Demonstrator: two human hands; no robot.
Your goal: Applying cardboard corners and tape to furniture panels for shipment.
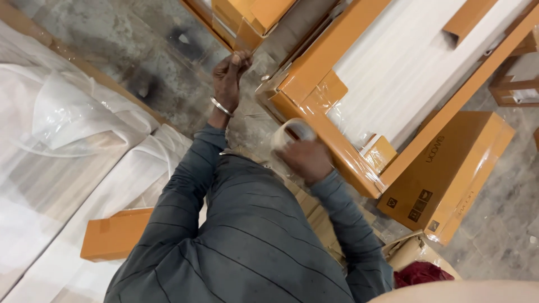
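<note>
Clear tape roll (296, 133) partly hides behind right hand (306, 160).

One head-worn camera looks steeply down (close in) over the torso toward the concrete floor (140, 50).

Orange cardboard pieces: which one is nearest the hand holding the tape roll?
The film-wrapped orange edging framing the white panel, right beside the right hand and tape roll; other orange pieces lie farther off.
</note>
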